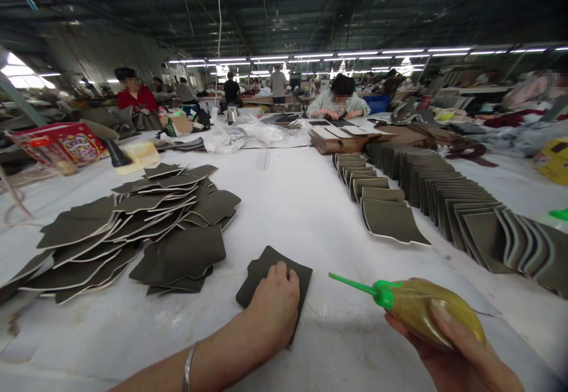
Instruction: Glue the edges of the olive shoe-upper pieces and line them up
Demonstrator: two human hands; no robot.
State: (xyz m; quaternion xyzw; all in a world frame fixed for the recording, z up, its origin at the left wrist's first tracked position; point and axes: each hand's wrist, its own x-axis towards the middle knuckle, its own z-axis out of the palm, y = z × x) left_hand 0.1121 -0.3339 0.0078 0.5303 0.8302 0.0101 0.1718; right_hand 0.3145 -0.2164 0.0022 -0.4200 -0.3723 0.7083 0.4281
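My left hand (275,306) lies knuckles up on a single dark grey cut piece (266,267) on the white table, its fingers curled down onto the piece. My right hand (448,353) grips a squeeze bottle of yellowish glue (432,309) with a green nozzle (355,285) that points left toward the piece, a short way above the table. A loose heap of the same dark pieces (146,226) lies to the left of my left hand.
Rows of overlapped dark pieces (390,217) and upright stacked ones (448,193) run along the right. Brown stacks (337,137), plastic bags (239,134) and a red box (66,143) sit farther back. A person (339,99) works at the far side; others stand behind.
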